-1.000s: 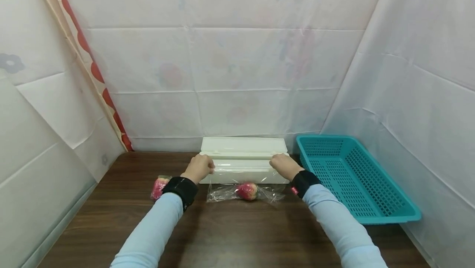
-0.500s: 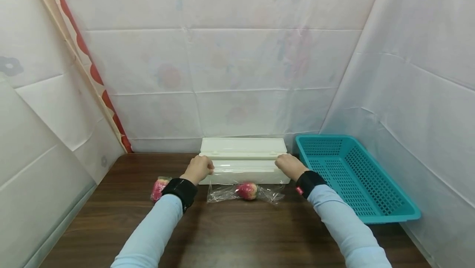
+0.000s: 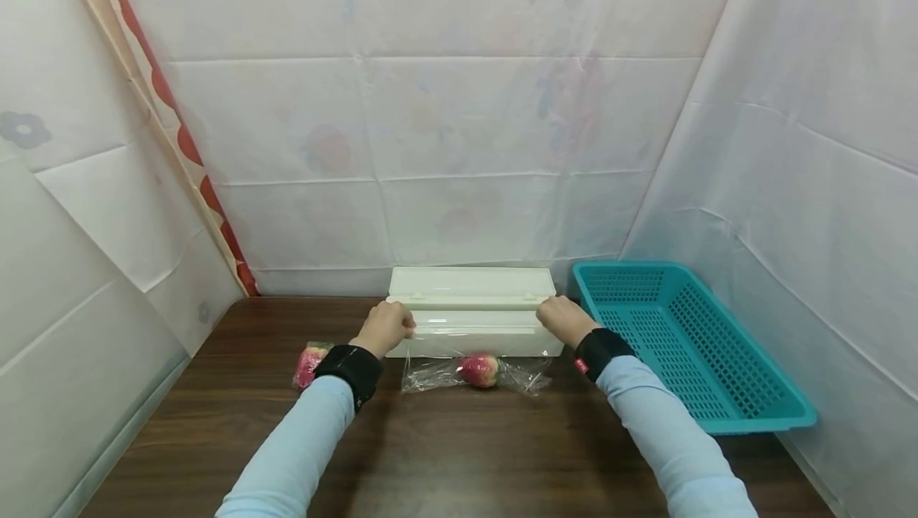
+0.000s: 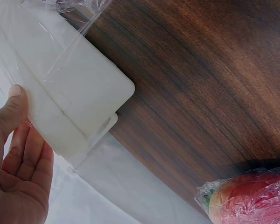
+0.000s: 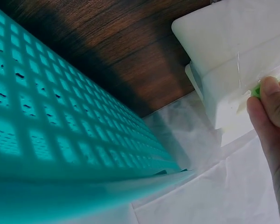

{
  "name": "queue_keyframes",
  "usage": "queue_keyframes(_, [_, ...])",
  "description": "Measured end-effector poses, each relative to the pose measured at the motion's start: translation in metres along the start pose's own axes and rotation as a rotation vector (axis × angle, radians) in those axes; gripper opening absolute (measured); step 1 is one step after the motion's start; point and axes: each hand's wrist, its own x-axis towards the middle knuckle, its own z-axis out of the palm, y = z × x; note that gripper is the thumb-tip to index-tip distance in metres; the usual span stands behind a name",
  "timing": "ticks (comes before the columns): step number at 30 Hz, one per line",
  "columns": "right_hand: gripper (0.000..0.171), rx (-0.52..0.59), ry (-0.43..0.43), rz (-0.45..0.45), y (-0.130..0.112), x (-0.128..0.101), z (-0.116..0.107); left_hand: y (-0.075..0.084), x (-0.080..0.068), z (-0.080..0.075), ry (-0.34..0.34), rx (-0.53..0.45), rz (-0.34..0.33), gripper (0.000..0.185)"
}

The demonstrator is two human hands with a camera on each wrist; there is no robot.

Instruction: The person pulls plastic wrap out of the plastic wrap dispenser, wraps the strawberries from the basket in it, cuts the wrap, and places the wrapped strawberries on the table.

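A white cling film dispenser (image 3: 473,283) with its lid raised stands against the back wall. From it, clear cling film (image 3: 430,376) hangs forward over a red and yellow peach-like fruit (image 3: 479,370). My left hand (image 3: 383,327) pinches the film at the dispenser's left end; the thumb (image 4: 16,105) shows on its edge in the left wrist view. At the right end, my right hand (image 3: 566,322) pinches a small green slider (image 5: 255,91) between thumb and finger. A film-wrapped fruit (image 3: 310,364) lies beside my left wrist, partly hidden by it.
A teal perforated basket (image 3: 699,359) stands close to my right hand and forearm. White cloth walls (image 3: 459,119) enclose the back and both sides of the dark wooden table (image 3: 459,454).
My right hand has shifted a little to the right, to the dispenser's right end. The left hand, the fruits and the basket have stayed in place.
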Motion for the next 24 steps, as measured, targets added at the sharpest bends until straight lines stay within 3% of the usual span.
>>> queue_keyframes(24, [0.040,-0.013,-0.065,0.059,-0.0025,0.0009,-0.0046,-0.0002,-0.0017,-0.0034,0.006,-0.011,-0.004,0.004])
